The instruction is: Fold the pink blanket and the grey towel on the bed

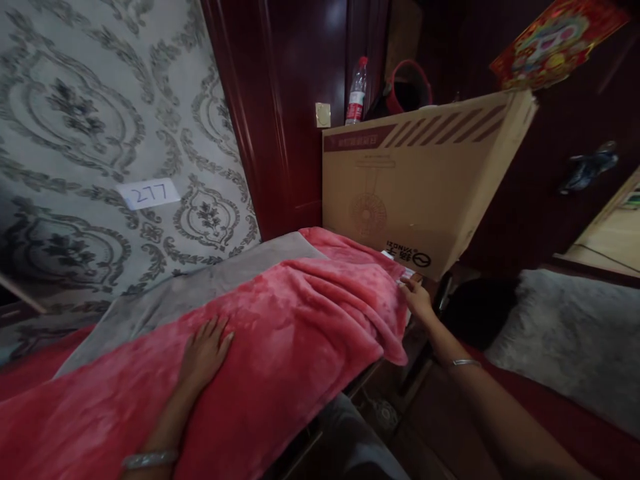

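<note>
A pink-red plush blanket [280, 320] lies spread over a long surface, bunched into folds at its far right end. My left hand [205, 350] rests flat on it with fingers stretched out, holding nothing. Beyond the blanket's right end, my right hand [417, 298] reaches out with its fingers bent together. Right at those fingertips is a small white item with reddish marks [409, 274]; its kind is too small to tell. A grey cloth [200, 290] lies along the wall side, partly under the red blanket.
A large cardboard box [410, 180] stands upright behind the blanket's far end. A red-capped plastic bottle [357, 93] shows above its top edge. On the right is a grey furry cover [575, 340]. A paper marked 277 [149, 193] is on the patterned wall.
</note>
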### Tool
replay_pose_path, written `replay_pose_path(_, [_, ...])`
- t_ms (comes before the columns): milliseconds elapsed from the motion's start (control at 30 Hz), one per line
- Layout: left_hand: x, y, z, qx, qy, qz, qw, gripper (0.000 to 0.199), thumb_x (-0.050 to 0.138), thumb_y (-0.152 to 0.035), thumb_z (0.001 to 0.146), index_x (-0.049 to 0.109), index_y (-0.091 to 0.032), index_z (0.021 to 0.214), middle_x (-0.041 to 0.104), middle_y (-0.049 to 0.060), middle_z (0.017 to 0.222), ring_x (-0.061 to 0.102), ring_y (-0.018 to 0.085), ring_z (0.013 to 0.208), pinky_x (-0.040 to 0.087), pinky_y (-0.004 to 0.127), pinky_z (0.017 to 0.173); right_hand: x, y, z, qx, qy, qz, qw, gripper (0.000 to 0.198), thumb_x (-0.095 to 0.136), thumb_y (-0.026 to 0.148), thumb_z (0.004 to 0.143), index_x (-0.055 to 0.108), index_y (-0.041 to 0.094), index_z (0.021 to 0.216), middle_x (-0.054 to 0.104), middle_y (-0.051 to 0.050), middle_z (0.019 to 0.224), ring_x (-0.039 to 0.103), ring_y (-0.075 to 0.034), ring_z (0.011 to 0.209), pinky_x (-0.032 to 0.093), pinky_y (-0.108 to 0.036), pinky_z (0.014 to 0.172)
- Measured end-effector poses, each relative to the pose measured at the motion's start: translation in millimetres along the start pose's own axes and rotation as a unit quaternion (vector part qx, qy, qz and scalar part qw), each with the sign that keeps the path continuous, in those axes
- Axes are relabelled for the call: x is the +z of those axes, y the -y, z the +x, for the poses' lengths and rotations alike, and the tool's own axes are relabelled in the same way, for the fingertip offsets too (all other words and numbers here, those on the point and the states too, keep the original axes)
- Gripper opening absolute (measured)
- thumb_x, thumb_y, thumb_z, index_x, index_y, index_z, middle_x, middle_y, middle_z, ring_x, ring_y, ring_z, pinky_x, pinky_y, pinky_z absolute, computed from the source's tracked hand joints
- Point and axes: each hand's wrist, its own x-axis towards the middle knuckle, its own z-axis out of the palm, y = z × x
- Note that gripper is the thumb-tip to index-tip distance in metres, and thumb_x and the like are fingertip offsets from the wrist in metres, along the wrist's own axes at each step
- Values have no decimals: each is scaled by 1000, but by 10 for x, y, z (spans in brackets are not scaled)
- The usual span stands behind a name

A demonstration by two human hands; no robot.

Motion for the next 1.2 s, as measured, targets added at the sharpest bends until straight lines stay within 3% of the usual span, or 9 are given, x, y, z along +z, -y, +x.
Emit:
replay_pose_path(300, [20, 2, 11, -13, -15, -7, 1000, 56, 37, -36, 97, 54, -15, 146, 52, 14, 151, 48, 29, 140, 36, 49, 117, -29, 316, -17, -75, -6, -19, 997, 15, 55, 31, 75, 62, 20, 66, 65, -8, 70, 61, -24, 74, 47, -33, 72])
replay_pose_path(400, [57, 41, 15, -3, -18, -12, 1000, 56, 37, -37, 97, 55, -15, 145, 53, 15, 150, 50, 31, 139, 38, 50, 115, -159, 643, -82, -125, -27, -16, 992, 18, 53, 34, 80, 61, 20, 75, 66, -9, 80, 59, -23, 78, 44, -34, 73])
replay_pose_path(533, [92, 76, 19, -1, -24, -31, 999, 55, 38, -38, 97, 56, -16, 144, 52, 14, 151, 48, 31, 140, 39, 51, 115, -216, 1267, -382, -290, -53, 32, 955, 21, 48, 34, 89, 62, 19, 87, 67, -9, 87, 58, -22, 79, 44, -33, 75])
replay_pose_path(667, [92, 72, 9, -7, -28, -37, 999, 54, 38, -38, 97, 57, -18, 143, 53, 14, 151, 48, 30, 141, 39, 51, 115, 103, 1666, -977, -371, 90, -3, 924, 17, 49, 23, 92, 65, 19, 95, 67, -9, 98, 60, -22, 89, 46, -35, 82])
replay_pose_path(733, [83, 69, 2, -6, -31, -35, 999, 53, 38, -39, 97, 58, -18, 142, 53, 13, 150, 49, 29, 140, 38, 49, 115, 306, 1692, -1288, -383, 203, -68, 899, 15, 54, 19, 90, 67, 18, 98, 68, -11, 104, 61, -24, 97, 47, -37, 87])
replay_pose_path(833, [70, 71, -4, -2, -32, -31, 999, 53, 39, -39, 97, 59, -17, 141, 54, 13, 149, 50, 29, 139, 38, 48, 116, 443, 1598, -1609, -379, 254, -107, 883, 25, 61, 16, 85, 69, 18, 109, 67, -13, 118, 59, -29, 111, 48, -41, 92])
replay_pose_path(967, [67, 72, -5, -7, -23, -36, 999, 54, 38, -40, 98, 58, -17, 142, 54, 13, 149, 49, 29, 140, 37, 48, 117, 252, 1382, -1650, -380, 220, 45, 897, 23, 53, 18, 90, 70, 22, 105, 72, -7, 106, 64, -23, 99, 52, -36, 85])
replay_pose_path(1067, [71, 61, -4, -14, -24, -39, 999, 54, 37, -41, 98, 57, -18, 143, 54, 13, 150, 48, 29, 140, 37, 48, 116, 65, 1203, -1500, -331, 122, 141, 925, 24, 46, 27, 96, 68, 23, 88, 71, -5, 85, 65, -21, 80, 52, -33, 74])
replay_pose_path(1200, [61, 42, -4, -5, -28, -34, 999, 54, 38, -39, 97, 58, -15, 141, 54, 14, 149, 50, 29, 139, 37, 48, 116, 25, 1096, -1357, -291, 44, 132, 947, 27, 49, 37, 95, 70, 22, 98, 73, -9, 98, 66, -25, 93, 53, -40, 84])
